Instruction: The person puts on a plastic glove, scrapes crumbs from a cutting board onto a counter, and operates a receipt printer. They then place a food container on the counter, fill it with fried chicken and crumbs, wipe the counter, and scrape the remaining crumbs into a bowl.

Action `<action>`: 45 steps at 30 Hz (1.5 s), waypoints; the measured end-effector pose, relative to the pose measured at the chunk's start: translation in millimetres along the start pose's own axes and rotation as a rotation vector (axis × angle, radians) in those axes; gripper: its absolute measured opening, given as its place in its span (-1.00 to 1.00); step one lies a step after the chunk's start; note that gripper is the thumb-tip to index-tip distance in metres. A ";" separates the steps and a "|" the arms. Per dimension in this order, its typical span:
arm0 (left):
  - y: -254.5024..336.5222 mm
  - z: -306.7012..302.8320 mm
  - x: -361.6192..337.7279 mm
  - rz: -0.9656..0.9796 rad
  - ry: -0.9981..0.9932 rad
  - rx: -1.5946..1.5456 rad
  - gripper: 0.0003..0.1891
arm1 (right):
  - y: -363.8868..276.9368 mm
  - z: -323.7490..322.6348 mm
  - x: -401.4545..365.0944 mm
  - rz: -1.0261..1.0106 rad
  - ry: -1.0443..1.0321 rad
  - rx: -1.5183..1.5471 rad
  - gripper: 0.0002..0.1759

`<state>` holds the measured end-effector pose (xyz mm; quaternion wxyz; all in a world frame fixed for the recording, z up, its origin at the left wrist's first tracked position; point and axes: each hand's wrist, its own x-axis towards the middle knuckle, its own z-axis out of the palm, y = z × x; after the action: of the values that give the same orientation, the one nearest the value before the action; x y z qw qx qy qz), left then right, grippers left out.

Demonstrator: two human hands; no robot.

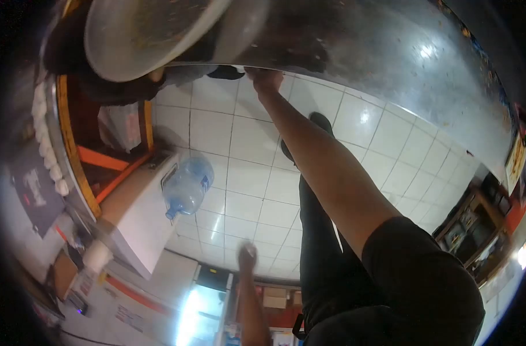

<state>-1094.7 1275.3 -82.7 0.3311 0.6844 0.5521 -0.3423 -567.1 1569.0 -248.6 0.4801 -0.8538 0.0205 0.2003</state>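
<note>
Up and left of the right hand (267, 79), a big pale tub (116, 70) is by the shiny tabletop's (390, 72) edge. The left hand (247, 258) is farther away. I can't tell if the hands are open or closed.

A pale blue water jug (188, 184) is showing against the white tiled floor (263, 179), just beside a white box-like unit (139, 225); through this bent view, it is hard to tell whether the jug is standing or lying. An orange-and-yellow framed shelf (96, 199) is adjoining the unit. Near the bottom edge, a fridge (208, 308) is glowing brightly, and brown cartons (274, 297) are sitting beside it. At far right, a dark wooden cabinet (473, 228) is holding small items.
</note>
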 end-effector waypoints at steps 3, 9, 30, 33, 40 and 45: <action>128.9 -159.7 154.8 0.356 0.260 -0.062 -0.71 | 8.8 -34.7 0.8 -0.129 -0.257 0.015 -0.38; 357.3 -284.3 275.5 0.916 0.573 -0.036 -0.71 | -4.8 -64.5 -3.0 -0.263 -0.476 -0.376 -0.63; 383.3 -278.3 298.4 0.869 1.023 1.175 -0.69 | -122.8 -125.2 -85.2 -0.521 -0.729 -0.244 -0.73; 375.9 -288.7 386.6 0.945 0.753 1.310 -0.65 | -139.1 -205.3 -113.4 -0.731 -1.212 -0.183 -0.68; 329.7 -239.1 301.3 0.577 0.280 -0.542 -0.22 | -48.6 -402.4 -156.9 -0.097 -0.955 0.250 -0.82; 347.8 -195.8 64.0 0.101 -1.117 -1.283 -0.17 | -58.4 -502.1 -221.4 0.224 -0.581 0.345 -0.88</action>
<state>-722.8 1412.4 -2.9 0.8935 0.1188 0.3635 -0.2352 -595.5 1149.9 109.2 0.5781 -0.6599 0.0103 0.4799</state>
